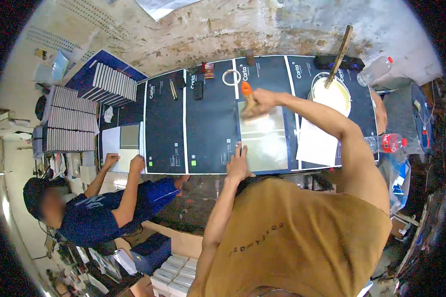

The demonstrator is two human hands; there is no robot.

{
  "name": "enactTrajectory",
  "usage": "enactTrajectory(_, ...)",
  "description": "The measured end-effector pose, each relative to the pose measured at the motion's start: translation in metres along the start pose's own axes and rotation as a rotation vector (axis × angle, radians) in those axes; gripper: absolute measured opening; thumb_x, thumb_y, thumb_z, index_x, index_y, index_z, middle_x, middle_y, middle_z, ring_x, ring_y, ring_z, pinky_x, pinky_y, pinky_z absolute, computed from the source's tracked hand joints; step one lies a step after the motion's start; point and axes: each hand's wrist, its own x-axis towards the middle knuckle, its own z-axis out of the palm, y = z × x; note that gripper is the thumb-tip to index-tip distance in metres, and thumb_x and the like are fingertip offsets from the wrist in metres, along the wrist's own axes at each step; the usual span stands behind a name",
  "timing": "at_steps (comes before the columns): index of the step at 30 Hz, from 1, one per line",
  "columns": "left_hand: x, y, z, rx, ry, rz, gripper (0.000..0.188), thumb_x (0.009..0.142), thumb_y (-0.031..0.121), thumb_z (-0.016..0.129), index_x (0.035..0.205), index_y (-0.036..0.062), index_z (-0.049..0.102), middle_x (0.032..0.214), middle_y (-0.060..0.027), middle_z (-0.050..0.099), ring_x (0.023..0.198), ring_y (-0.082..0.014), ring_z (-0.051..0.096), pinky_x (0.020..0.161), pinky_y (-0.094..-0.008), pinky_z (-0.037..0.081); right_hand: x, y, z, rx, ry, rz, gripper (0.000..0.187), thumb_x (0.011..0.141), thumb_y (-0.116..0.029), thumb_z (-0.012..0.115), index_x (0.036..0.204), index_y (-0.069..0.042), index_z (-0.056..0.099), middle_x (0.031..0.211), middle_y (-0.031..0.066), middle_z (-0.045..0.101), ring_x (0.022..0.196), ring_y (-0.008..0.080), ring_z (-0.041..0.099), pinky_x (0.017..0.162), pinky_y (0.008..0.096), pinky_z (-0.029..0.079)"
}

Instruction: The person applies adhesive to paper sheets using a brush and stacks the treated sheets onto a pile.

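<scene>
A brush (247, 89) with an orange handle end is gripped in my right hand (264, 100). Its lower part, blurred, meets the far left of a pale, wet-looking board (267, 154). Two lighter bands cross the board's middle. Fingers extended, my left hand (238, 163) rests at the board's near left edge. To the right lies a stack of white paper (316, 146). Behind it stands a bucket (349, 101) of creamy white paste, with a wooden stick (340, 55) leaning out of it.
At left, a co-worker (101, 213) handles a sheet (129, 157) on the same black-covered table (210, 123). Tall stacks of bound blocks (70, 119) stand beyond. A tape roll (231, 77) lies at the back; plastic bottles (376, 71) are at right.
</scene>
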Motion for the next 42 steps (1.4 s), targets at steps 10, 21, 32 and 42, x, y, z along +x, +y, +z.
enactTrajectory(10,0.012,0.001,-0.009,0.049,0.03,0.135,0.126,0.045,0.035,0.1,0.147,0.0057,0.031,0.156,-0.0158,0.026,0.134,-0.0411,0.045,0.1,-0.0584,0.047,-0.099,0.045,0.053,-0.044,0.501,0.326,0.036,0.083,-0.036,0.07,0.081,-0.001,0.064,0.069,0.0227,0.064,0.067,0.0389,0.066,0.064,0.0464,0.053)
enactTrajectory(21,0.01,-0.004,-0.014,0.21,0.036,0.203,0.128,0.043,0.054,0.095,0.144,0.0046,0.034,0.151,-0.0179,0.034,0.129,-0.0409,0.049,0.1,-0.0601,0.046,-0.165,-0.018,0.132,0.144,0.903,0.547,0.024,0.087,-0.025,0.07,0.101,-0.005,0.067,0.081,0.013,0.066,0.073,0.028,0.066,0.066,0.0403,0.052)
enactTrajectory(32,0.015,-0.013,-0.015,0.243,0.106,0.361,0.127,0.045,0.064,0.089,0.14,-0.002,0.037,0.146,-0.0212,0.038,0.122,-0.042,0.053,0.091,-0.0547,0.051,-0.156,-0.09,0.163,0.178,1.211,0.77,0.033,0.093,-0.035,0.064,0.086,-0.004,0.06,0.072,0.0167,0.067,0.063,0.0337,0.067,0.058,0.0446,0.051)
enactTrajectory(42,0.012,-0.016,-0.013,0.255,0.112,0.411,0.128,0.049,0.068,0.088,0.141,-0.0045,0.035,0.14,-0.0222,0.039,0.125,-0.0435,0.05,0.099,-0.0581,0.045,-0.15,-0.164,0.182,0.239,1.318,0.79,0.028,0.085,-0.033,0.07,0.093,-0.006,0.064,0.073,0.0157,0.063,0.068,0.0317,0.063,0.066,0.0417,0.051)
